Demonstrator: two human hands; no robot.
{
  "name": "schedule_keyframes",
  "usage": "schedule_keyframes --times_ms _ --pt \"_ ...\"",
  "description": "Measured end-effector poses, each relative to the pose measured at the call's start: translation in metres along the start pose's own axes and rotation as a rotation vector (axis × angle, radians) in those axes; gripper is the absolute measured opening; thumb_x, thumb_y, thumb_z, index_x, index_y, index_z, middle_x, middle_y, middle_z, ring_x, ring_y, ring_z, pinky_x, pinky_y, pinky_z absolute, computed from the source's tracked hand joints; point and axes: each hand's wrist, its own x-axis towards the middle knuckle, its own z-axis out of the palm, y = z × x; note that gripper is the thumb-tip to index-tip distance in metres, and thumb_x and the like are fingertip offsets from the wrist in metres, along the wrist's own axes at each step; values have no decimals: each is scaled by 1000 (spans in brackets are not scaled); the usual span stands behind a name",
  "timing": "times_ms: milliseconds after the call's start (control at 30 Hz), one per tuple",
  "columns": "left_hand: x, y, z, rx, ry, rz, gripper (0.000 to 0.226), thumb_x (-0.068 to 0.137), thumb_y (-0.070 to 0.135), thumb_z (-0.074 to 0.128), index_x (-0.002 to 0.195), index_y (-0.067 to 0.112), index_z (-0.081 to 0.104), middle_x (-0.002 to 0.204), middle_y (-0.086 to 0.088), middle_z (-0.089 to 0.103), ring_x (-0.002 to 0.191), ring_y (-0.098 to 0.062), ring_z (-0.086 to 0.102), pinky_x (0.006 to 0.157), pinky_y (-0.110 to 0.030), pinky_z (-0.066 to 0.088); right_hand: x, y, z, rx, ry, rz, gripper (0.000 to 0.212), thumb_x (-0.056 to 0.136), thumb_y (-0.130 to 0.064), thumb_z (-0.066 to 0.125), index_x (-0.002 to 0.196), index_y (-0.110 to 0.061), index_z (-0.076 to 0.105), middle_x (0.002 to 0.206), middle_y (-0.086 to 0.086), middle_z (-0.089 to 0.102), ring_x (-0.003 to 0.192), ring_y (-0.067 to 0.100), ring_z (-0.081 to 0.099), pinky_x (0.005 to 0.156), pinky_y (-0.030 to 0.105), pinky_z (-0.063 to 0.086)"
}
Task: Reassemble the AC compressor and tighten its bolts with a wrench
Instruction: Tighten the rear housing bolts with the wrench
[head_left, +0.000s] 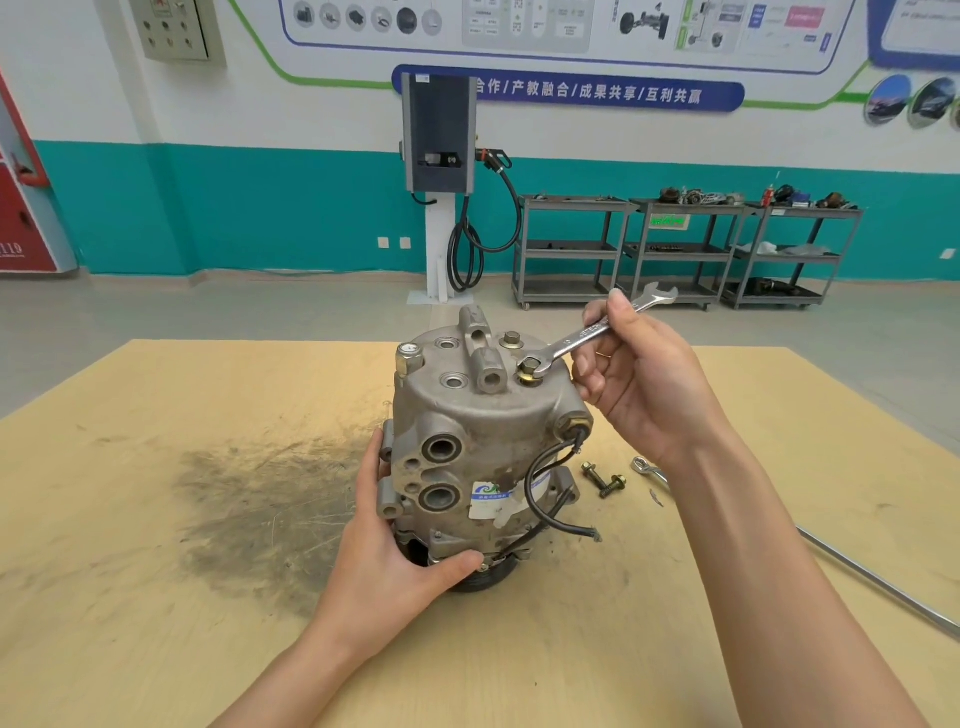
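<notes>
The compressor (478, 441) stands on end in the middle of the worktop (156, 519), pulley down, between my two hands. My left hand (395, 556) wraps its lower left side, thumb curled across the front near the base. My right hand (639, 374) pinches the shank of the wrench (587, 338) between thumb and fingers, with the lower open end seated on the near bolt (527, 370) on the top face. A second bolt (511, 340) sits just beyond it, farther from my right hand.

My main worry is the open end slipping off the bolt head. I am holding the shank in my fingertips and not in a full fist, so a hard pull could cam the wrench off and round the corners, I think. The casting also stands tall on a narrow base; a sideways pull from my right hand could tip it toward my left unless that hand bears down.

The raised lug (480, 353) stands just left of the bolt, so the swing that way looks short. To the right of my right hand the air is open. Two loose bolts (605, 478) and another tool (647, 467) lie under my right forearm, where a dropped wrist might scatter them. The black wire (545, 488) loops near my left thumb, and the worktop's right edge lies beyond my right elbow.
</notes>
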Motion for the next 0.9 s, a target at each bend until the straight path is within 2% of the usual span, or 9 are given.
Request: schedule_keyframes --times_ms 167,300,367,467,533,600,633,767,900 --pt "0 2 1 16 5 7 130 47 49 89 152 24 17 124 31 60 114 4 60 104 -40 46 1 1 0 13 26 -21 29 102 -28 41 85 -9 55 54 6 57 40 9 41 40 20 42" --pt "1 1 1 20 10 6 129 47 51 88 152 25 18 124 36 56 113 8 58 100 -28 46 -1 2 3 -29 23 -247 27 97 -29 46 82 -8 53 52 3 55 39 9 40 40 21 39" --pt "2 0 1 19 12 4 128 47 50 87 152 27 19 126 35 56 113 9 58 98 -18 47 -3 3 4 -152 52 -435 27 101 -25 46 81 -8 52 51 -1 52 38 10 40 40 23 36" --pt "3 0 2 -10 23 -27 125 47 52 88 151 31 20 129 25 60 116 5 59 100 -20 45 -7 4 8 -380 108 -702 21 98 -22 49 80 -12 52 53 -10 51 40 13 46 42 19 35" --pt "3 1 3 -28 37 -41 119 52 57 89 146 48 18 125 38 56 116 15 53 95 -7 41 -11 4 13 -528 113 -815 20 97 -22 50 79 -15 51 54 -13 51 42 18 48 43 23 35" --pt "3 4 3 -22 49 -57 109 51 56 84 130 65 8 114 55 47 110 28 46 82 7 34 -13 4 17 -694 118 -894 24 97 -22 51 77 -9 52 53 -2 51 41 24 48 41 32 35" --pt "3 5 2 -20 48 -69 107 50 53 81 125 67 6 112 58 45 108 30 44 79 9 31 -14 4 19 -773 119 -936 26 97 -22 52 76 -6 52 51 4 50 41 25 48 40 35 35" --pt "3 6 1 -47 29 -92 105 57 56 87 120 74 5 115 56 45 112 29 43 79 10 30 -19 -2 30 -1036 78 -1130 38 98 -27 52 70 -1 57 54 -2 50 45 9 40 41 26 36" --pt "3 7 1 -46 28 -105 105 47 63 82 118 80 7 122 52 45 115 25 45 81 9 32 -24 -1 43 -1301 -4 -1229 36 91 -26 64 65 -1 62 52 4 54 43 19 47 36 35 40"
